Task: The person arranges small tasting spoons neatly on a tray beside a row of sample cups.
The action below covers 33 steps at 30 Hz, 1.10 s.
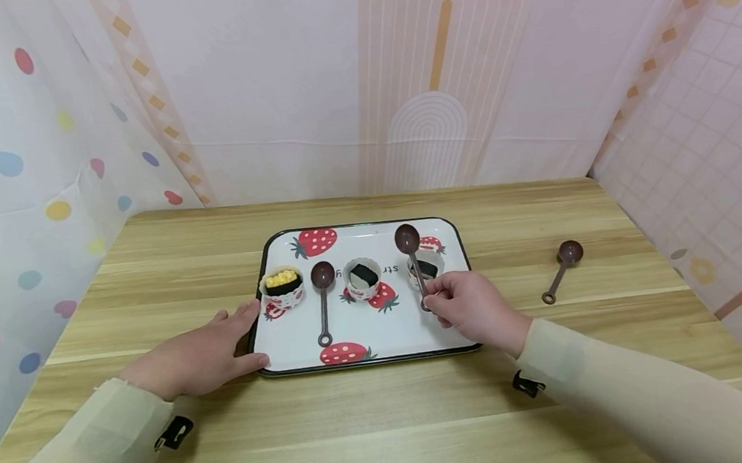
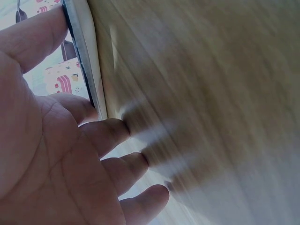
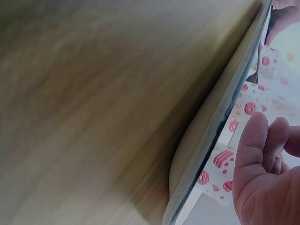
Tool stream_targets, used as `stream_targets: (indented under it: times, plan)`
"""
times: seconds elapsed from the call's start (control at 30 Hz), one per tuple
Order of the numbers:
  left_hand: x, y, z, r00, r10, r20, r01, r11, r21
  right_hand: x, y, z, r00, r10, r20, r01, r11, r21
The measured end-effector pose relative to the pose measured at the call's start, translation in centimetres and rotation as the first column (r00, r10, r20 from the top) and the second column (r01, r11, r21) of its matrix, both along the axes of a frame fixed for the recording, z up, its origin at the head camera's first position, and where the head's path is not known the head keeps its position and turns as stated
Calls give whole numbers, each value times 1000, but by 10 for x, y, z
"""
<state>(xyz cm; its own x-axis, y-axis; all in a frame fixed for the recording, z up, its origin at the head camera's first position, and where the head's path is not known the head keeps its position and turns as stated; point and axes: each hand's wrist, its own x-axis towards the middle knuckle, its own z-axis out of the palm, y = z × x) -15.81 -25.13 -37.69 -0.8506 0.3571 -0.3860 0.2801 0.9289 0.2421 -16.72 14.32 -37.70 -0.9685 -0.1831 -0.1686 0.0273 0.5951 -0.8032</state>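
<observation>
In the head view my right hand (image 1: 471, 311) pinches the handle of a brown measuring spoon (image 1: 407, 240) over the tray's right part. The spoon's bowl points away from me, and its handle crosses a paper cup (image 1: 438, 260) that holds a dark-wrapped piece. My left hand (image 1: 204, 355) rests with spread fingers at the left rim of the white strawberry-print tray (image 1: 382, 340). A second brown spoon (image 1: 323, 276) lies on the tray between a cup (image 1: 285, 298) with yellow topping and a middle cup (image 1: 364, 292) with a black-and-pale piece.
To the right of the tray, a third brown spoon (image 1: 570, 252) lies on the wooden table (image 1: 391, 425). Patterned curtains (image 1: 260, 84) hang behind the table and along both sides.
</observation>
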Motion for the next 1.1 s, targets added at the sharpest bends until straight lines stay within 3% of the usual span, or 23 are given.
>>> stream_targets:
  times: [0.27,0.6,1.1]
  plan:
    - [0,0,-1,1000,-2,-2,2,1000,4,0,-6,-5,999,17,32,-17,1000,0]
    - [0,-2,-2,1000,-2,-1,2,1000,0,-1,-13,-8,998,55,15,-56,996,69]
    - [-1,-2,-1,1000,-5,3,5,1000,1,-6,-23,-6,997,53,62,-61,989,136]
